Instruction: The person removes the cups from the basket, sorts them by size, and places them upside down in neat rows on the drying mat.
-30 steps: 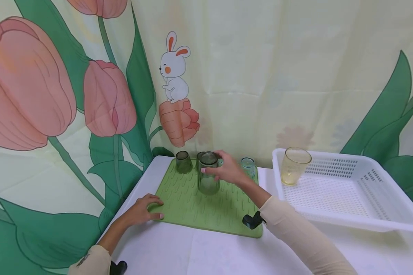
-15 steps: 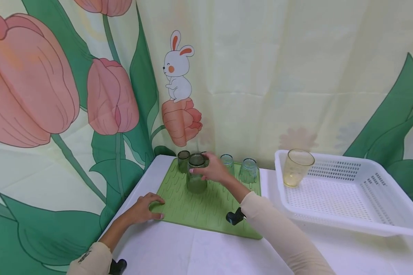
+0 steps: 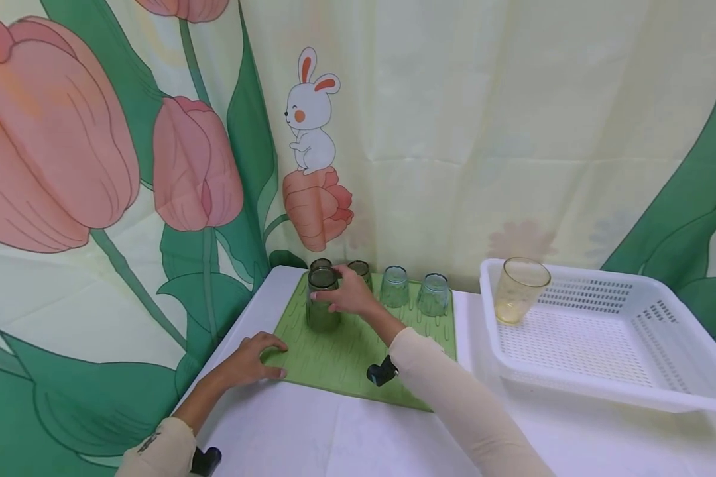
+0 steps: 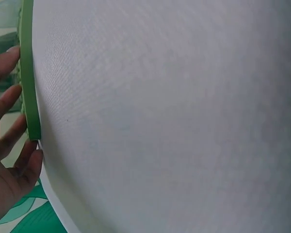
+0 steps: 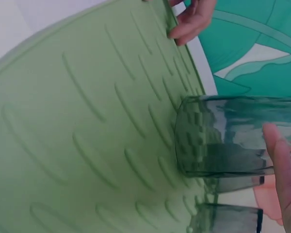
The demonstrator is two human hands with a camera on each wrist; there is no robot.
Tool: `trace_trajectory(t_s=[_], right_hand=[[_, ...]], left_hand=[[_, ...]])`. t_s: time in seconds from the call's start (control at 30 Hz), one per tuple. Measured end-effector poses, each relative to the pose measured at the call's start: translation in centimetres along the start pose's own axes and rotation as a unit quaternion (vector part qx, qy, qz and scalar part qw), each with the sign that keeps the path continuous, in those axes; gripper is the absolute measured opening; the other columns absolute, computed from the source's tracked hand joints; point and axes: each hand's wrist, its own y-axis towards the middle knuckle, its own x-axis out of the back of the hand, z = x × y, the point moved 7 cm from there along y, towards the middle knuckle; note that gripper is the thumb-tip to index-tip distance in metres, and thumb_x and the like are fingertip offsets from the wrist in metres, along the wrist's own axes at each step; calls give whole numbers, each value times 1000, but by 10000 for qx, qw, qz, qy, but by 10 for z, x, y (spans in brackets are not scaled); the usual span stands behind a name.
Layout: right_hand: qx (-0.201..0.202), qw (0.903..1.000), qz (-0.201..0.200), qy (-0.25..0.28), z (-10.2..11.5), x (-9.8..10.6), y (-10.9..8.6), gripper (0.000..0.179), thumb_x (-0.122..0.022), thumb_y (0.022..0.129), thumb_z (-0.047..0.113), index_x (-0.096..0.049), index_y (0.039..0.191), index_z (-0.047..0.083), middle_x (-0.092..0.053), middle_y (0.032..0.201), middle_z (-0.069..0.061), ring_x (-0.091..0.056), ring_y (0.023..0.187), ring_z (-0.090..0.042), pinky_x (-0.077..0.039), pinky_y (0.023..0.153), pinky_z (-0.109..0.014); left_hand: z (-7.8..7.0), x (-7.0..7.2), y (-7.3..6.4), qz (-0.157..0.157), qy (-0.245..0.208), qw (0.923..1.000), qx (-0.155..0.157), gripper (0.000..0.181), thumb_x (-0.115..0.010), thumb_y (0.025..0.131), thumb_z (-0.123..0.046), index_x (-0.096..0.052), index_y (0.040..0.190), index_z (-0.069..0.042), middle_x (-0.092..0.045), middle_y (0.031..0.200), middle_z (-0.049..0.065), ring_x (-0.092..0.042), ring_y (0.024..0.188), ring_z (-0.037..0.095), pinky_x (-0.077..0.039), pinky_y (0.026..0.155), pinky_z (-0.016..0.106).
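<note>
My right hand (image 3: 353, 291) grips a tall dark grey-green drinking glass (image 3: 323, 315) near its top, thumb and fingers on either side. In the right wrist view the glass (image 5: 223, 136) has its thin rim right at the ribbed surface of the green drying mat (image 5: 87, 145), and a finger (image 5: 281, 170) lies along its wall. At the mat's front left corner, my left hand (image 3: 247, 361) rests with fingers spread and relaxed. The left wrist view has its fingertips touching the edge of the mat (image 4: 31, 97).
Two small grey glasses, one partly hidden (image 3: 320, 263) and one further right (image 3: 360, 270), stand at the mat's back. Beside them are two small bluish glasses (image 3: 395, 288). A white perforated basket (image 3: 596, 384) at right contains a yellow glass (image 3: 522, 291). A printed curtain (image 3: 423, 165) hangs behind.
My right hand has carried the tall glass leftward over the mat, to in front of the leftmost small grey glass. More of the small glasses on the right now shows. My left hand has stayed put.
</note>
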Motion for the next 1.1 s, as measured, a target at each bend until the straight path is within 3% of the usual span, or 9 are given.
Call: trace_trajectory(t_s=[0.2,0.33,0.43,0.67,1.1], right_hand=[[16,9999,-107,-66,7,-8,1,88,-83,83,34,-36,153,10,-54,142,-21,-74,79,-38,-57,89,-38],[55,9999,-103,3,10,-12,2,86,-84,83,33,-38,152,9,-58,136,-22,-74,79,-39,-59,83,-37],[113,9999,-112,-28,11,-14,3,86,-83,83,33,-38,152,9,-54,143,-20,-74,80,-40,-58,84,-37],[144,9994,-116,-284,11,-14,2,85,-82,84,35,-37,152,9,-44,152,-16,-74,80,-39,-51,101,-45],[34,9969,43,-783,13,-11,2,87,-83,83,37,-38,152,10,-49,148,-12,-75,82,-34,-52,98,-44]], left_hand=[[-3,3,-1,42,8,10000,7,43,-85,79,-33,-69,116,-18,-57,131,12,-44,125,38,-41,98,59],[-3,3,-1,50,42,10000,-26,43,-85,79,-33,-69,116,-17,-57,132,13,-44,124,38,-42,97,57],[-5,4,0,29,59,9999,-156,43,-84,80,-32,-69,116,-15,-58,129,12,-46,123,36,-40,97,54],[-8,4,1,9,99,9993,-361,42,-83,80,-30,-69,115,-11,-60,124,11,-50,123,35,-37,98,54],[-6,1,-1,2,10,9996,-273,43,-84,80,-29,-69,116,-11,-59,125,13,-48,123,37,-38,98,56]])
